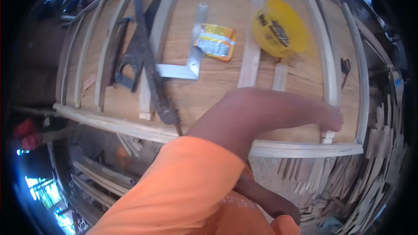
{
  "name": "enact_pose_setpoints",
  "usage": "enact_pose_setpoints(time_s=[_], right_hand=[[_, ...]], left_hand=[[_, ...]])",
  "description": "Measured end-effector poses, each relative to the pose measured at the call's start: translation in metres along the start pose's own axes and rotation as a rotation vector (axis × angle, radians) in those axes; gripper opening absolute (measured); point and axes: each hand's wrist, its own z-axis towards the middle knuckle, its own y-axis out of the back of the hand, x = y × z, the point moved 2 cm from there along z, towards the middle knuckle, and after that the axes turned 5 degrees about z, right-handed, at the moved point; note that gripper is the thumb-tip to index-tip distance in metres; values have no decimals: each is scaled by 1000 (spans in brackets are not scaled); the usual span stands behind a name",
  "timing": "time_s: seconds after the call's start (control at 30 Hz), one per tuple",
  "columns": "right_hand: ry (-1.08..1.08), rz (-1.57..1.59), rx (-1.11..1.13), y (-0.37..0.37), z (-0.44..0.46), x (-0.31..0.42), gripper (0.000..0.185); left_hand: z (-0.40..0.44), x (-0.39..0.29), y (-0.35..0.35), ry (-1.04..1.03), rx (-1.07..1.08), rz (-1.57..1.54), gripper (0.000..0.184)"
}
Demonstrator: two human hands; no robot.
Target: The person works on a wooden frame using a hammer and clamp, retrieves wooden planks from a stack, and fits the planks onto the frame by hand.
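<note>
My left arm, in an orange sleeve, reaches across to the right over a wooden panel [209, 100] with pale battens fixed along it. At its end my left hand [333, 119] is closed around the near end of a wooden batten [329, 74], close to the panel's front edge. My right forearm [270, 200] shows low in the view, below the left arm; its hand is hidden behind the left arm. A yellow plastic bowl-shaped thing [283, 30] with dark print lies beyond the left forearm. A small dark tool [345, 67] rests right of the held batten.
On the panel's left lie a handsaw [128, 72], a long dark bar with a screw end [150, 65] and a metal square [191, 70]. A yellow-orange packet [216, 42] touches the square. Wood offcuts [335, 187] cover the floor at right; timber [104, 182] lies lower left.
</note>
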Motion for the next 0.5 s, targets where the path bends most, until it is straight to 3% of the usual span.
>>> enact_pose_setpoints(time_s=[0.17,0.37,0.47,0.5], right_hand=[[65,-50,-37,2,19,-16,42],[-64,-151,78,0,-2,-4,45],[-128,73,35,20,11,8,43],[-121,118,7,28,9,6,42]], left_hand=[[-17,14,0,62,-126,29,54],[-21,11,7,91,-122,24,57],[-28,8,20,142,-210,44,58],[-41,4,40,118,-340,21,43]])
